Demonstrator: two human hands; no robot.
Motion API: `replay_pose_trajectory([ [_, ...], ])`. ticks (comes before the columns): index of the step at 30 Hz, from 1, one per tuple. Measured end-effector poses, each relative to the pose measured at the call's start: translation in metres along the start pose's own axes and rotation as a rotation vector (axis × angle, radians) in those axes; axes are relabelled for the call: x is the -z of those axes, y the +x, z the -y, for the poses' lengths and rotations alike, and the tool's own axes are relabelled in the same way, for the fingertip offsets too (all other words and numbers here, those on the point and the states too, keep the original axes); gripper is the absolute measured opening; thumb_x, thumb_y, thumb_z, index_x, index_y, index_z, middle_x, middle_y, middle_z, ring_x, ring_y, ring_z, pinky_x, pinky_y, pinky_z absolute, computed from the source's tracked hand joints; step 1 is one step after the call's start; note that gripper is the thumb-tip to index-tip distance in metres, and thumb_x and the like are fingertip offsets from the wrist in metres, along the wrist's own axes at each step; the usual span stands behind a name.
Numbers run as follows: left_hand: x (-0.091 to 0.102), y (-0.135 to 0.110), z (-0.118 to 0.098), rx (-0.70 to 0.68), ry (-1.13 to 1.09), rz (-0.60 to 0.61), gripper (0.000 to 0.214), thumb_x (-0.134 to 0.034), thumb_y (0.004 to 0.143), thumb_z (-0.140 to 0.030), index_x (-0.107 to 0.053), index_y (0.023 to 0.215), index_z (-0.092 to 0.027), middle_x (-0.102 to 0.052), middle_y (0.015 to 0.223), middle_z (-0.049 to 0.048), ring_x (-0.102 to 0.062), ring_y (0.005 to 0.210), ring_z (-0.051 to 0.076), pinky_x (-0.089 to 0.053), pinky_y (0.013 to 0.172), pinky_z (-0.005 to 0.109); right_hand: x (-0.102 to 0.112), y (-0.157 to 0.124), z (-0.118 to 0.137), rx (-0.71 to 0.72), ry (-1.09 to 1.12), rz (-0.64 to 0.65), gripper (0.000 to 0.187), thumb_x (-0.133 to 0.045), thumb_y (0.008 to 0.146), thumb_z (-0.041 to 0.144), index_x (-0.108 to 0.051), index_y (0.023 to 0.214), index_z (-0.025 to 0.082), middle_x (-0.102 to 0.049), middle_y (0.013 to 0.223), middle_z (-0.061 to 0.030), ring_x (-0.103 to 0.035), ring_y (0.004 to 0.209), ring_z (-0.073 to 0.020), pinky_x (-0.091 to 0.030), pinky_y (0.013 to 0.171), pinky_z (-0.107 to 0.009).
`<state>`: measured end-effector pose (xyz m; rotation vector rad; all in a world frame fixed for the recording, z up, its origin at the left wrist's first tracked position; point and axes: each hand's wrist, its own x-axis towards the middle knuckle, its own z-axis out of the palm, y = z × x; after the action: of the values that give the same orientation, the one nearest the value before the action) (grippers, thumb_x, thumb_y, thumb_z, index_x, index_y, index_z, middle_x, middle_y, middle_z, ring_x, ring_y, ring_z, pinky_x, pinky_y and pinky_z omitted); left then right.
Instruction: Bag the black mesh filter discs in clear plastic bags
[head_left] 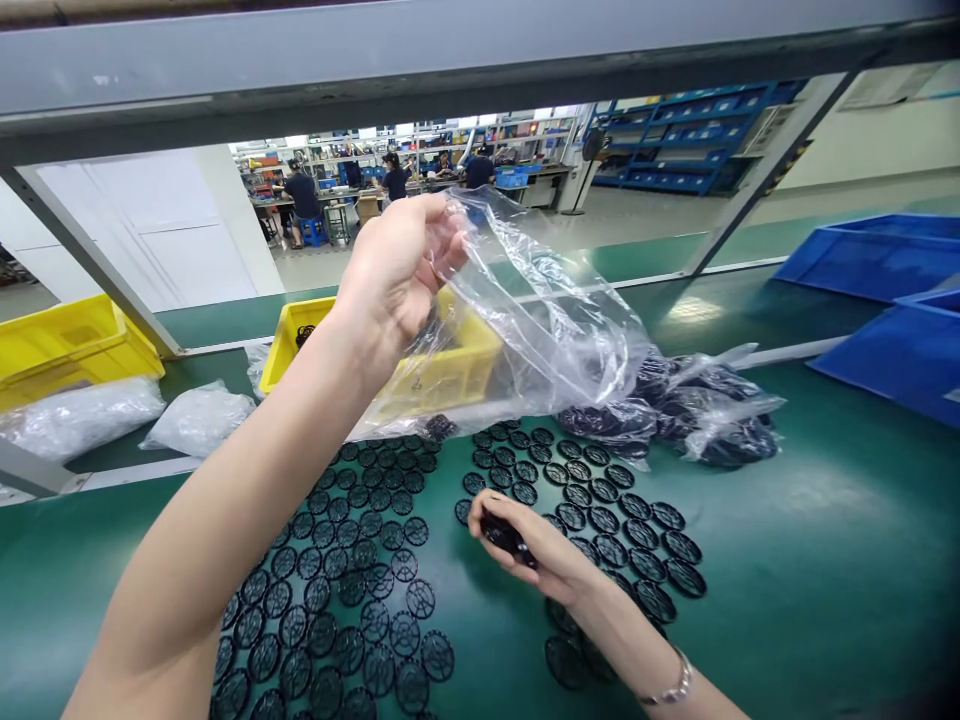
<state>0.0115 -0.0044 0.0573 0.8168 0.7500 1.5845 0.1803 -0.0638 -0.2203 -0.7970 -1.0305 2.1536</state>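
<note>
My left hand (409, 255) is raised in the middle of the view, its fingers pinched on the upper edge of a clear plastic bag (555, 310). The bag hangs down and to the right, and a few dark parts show near its bottom. Lower down, my right hand (525, 545) is curled round black round parts (504, 535); how many it holds is hidden. Beneath both hands, many black spoked rings (375, 620) lie flat in two groups on the green table (825, 560), left and right of a bare strip.
Filled bags of dark parts (720, 410) lie right of the clear bag. Behind it stands a yellow bin (300, 325), with another yellow bin (75, 345) and white bags (199, 418) at left. Blue bins (877, 260) stand at right. A grey frame beam (480, 60) crosses above. People sit in the background.
</note>
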Motion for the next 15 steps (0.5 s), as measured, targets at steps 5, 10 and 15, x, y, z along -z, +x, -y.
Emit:
replay_pose_trajectory([
  [5, -0.013, -0.012, -0.004, 0.046, -0.042, 0.065, 0.025, -0.056, 0.087, -0.005, -0.059, 0.096, -0.029, -0.058, 0.058, 0.0013, -0.069, 0.096, 0.023, -0.057, 0.068, 0.027, -0.008, 0.033, 0.021, 0.106, -0.128, 0.009, 0.05, -0.07, 0.086, 0.042, -0.049, 0.128, 0.025, -0.063, 0.076, 0.0035, -0.049, 0.043, -0.0054, -0.026, 0.028, -0.011],
  [10, -0.012, -0.008, -0.011, -0.012, -0.063, 0.084, 0.032, -0.052, 0.086, 0.003, -0.048, 0.073, -0.027, -0.044, 0.049, -0.0009, -0.067, 0.096, 0.022, -0.054, 0.069, 0.026, -0.016, 0.049, 0.036, 0.147, -0.071, 0.093, 0.035, -0.074, 0.083, 0.042, -0.051, 0.1, 0.022, -0.062, 0.075, 0.0044, -0.046, 0.04, -0.0033, -0.024, 0.026, -0.01],
  [15, 0.004, 0.012, -0.02, -0.038, -0.122, 0.018, 0.032, -0.048, 0.08, 0.005, -0.045, 0.069, -0.025, -0.046, 0.052, -0.0003, -0.065, 0.088, 0.021, -0.051, 0.068, 0.027, -0.022, 0.034, 0.039, 0.126, -0.017, 0.161, 0.036, -0.077, 0.081, 0.042, -0.054, 0.099, 0.021, -0.063, 0.071, 0.0042, -0.047, 0.037, -0.003, -0.026, 0.026, -0.009],
])
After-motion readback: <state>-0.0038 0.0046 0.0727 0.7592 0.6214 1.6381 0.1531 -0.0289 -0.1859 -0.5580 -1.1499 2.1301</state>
